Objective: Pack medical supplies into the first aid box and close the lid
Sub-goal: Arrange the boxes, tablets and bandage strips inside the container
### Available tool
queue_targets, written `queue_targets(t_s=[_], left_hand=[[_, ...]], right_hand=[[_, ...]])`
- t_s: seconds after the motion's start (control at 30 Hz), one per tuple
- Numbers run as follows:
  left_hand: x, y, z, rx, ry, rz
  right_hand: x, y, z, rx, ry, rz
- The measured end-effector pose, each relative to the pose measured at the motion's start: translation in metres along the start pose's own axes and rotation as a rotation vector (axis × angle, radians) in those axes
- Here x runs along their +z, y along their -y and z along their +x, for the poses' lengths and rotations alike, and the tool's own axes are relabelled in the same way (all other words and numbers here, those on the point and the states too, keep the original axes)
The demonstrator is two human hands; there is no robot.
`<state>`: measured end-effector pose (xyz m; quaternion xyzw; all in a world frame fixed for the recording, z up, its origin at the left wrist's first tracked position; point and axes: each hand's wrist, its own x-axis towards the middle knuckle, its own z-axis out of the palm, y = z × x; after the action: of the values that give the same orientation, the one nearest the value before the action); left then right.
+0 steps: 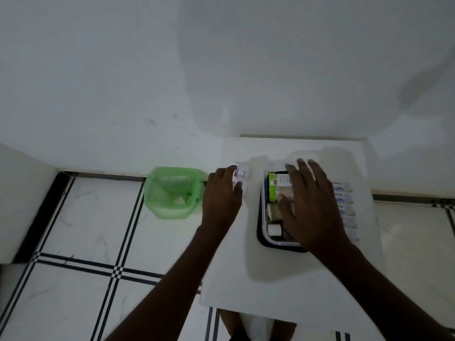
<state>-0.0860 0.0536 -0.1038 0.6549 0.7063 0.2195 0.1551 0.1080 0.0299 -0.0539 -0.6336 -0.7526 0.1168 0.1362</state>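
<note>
The first aid box [263, 217] is a clear tub on a dark base, standing open on a small white table [236, 279]. Inside lie a green-and-white packet [275, 183] and pale rolled bandages [273, 211]. My right hand [310, 205] hovers spread over the box, fingers apart, covering its right half. My left hand [221, 198] rests left of the box, fingers curled on a small clear blister pack [240, 174]. A strip of sachets [346, 205] lies right of the box. The clear lid [320, 156] lies behind it.
A green translucent basket [172, 193] stands on the tiled floor left of the table, against the white wall. The table's left edge runs close by my left wrist. A white ledge [22, 205] juts out at far left.
</note>
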Motion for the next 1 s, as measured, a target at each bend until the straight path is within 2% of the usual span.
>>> queue_targets(t_s=[0.13,0.27,0.47,0.6,0.73,0.83,0.93,1.0], left_hand=[[0.015,0.029,0.018,-0.095,0.223,0.148],[0.026,0.029,0.03,-0.123,0.2,0.151],[0.026,0.026,0.041,-0.188,0.286,0.016],[0.009,0.022,0.03,-0.245,0.143,-0.132],[-0.027,-0.003,0.012,-0.18,-0.018,-0.247],[-0.046,-0.031,0.0,-0.139,0.001,-0.378],[-0.049,-0.053,-0.014,-0.123,0.057,-0.415],[-0.05,-0.06,-0.021,-0.117,-0.005,-0.412]], right_hand=[[0.02,0.015,0.012,-0.054,0.102,-0.142],[0.032,0.009,0.013,-0.081,0.104,-0.232],[0.031,0.009,0.016,-0.078,0.114,-0.24],[0.026,0.004,0.018,-0.094,0.099,-0.112],[0.016,-0.008,0.01,-0.046,0.026,0.095],[0.005,-0.017,0.002,-0.018,-0.068,0.137],[-0.008,-0.024,-0.005,-0.008,-0.115,0.128],[-0.011,-0.028,-0.01,-0.019,-0.137,0.149]])
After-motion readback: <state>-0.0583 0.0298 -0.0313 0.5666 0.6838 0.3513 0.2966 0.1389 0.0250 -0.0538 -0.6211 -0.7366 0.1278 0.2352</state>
